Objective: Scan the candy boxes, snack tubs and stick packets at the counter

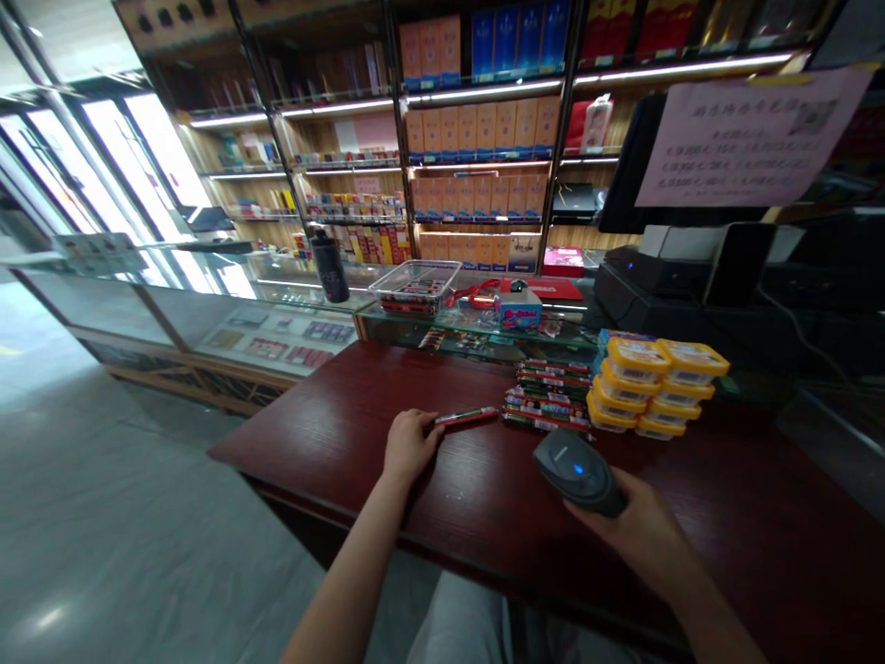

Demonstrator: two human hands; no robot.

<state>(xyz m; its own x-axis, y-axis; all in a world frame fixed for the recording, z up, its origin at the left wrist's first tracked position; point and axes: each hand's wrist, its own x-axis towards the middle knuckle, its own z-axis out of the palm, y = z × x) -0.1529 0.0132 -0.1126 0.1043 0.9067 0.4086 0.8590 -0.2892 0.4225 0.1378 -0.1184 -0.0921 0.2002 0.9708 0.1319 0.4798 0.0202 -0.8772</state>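
My left hand (413,444) is closed on the left end of a slim wrapped snack stick (466,418), which lies along the dark red desk (332,406). In my right hand (643,516) is a dark grey barcode scanner (577,470) with a blue light on top, held above the desk; its head points toward the far side. Beyond the scanner lies a pile of several similar wrapped sticks (548,397). Right of that pile stand two stacks of yellow-lidded plastic tubs (646,383).
Behind the desk is a glass counter with a clear plastic box (415,286), a black bottle (329,266) and a small blue-and-pink box (520,310). A monitor with a pink paper sign (747,138) stands at the right. Shelves of boxed goods (484,129) line the back.
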